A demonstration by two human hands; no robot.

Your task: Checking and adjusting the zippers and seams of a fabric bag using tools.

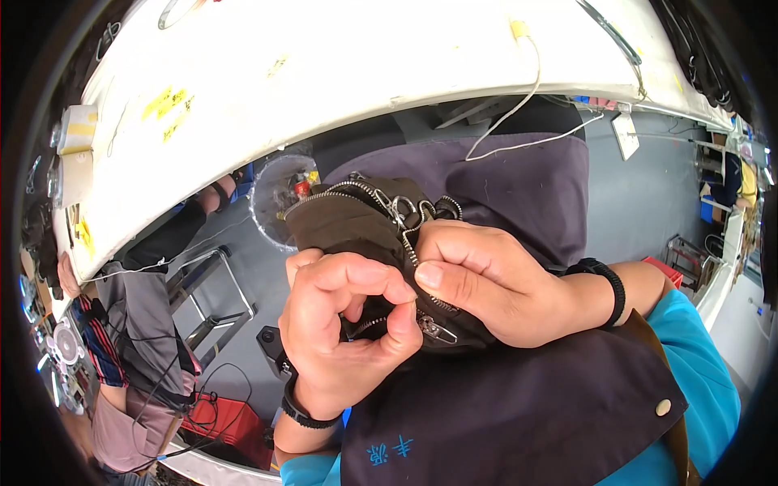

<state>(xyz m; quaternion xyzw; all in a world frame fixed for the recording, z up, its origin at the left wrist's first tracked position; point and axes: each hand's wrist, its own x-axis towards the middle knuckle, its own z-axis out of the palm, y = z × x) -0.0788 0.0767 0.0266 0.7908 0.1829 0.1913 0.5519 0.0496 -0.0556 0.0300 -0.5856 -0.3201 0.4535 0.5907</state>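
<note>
A small dark brown bag (pixel 332 225) with metal-toothed zippers lies over my lap, in front of the dark apron (pixel 519 397). My right hand (pixel 498 283) is closed on it, thumb and forefinger pinching the fabric beside a zipper. The left hand (pixel 344 312) sits just beside it, thumb and forefinger tips pressed together. Whatever is between those tips, if anything, is too small to make out. One silver zipper pull (pixel 438 329) hangs below the fingers, and another metal pull (pixel 399 211) shows above them. Part of the bag is hidden behind both hands.
A white worktable (pixel 324 73) curves across the far side, with a white cord (pixel 536 77) hanging off its edge. Beneath it stands a clear bin (pixel 271 202) with scraps. At left are a metal-framed stool (pixel 215 300), a red crate (pixel 231 429) and another person's arm (pixel 113 397).
</note>
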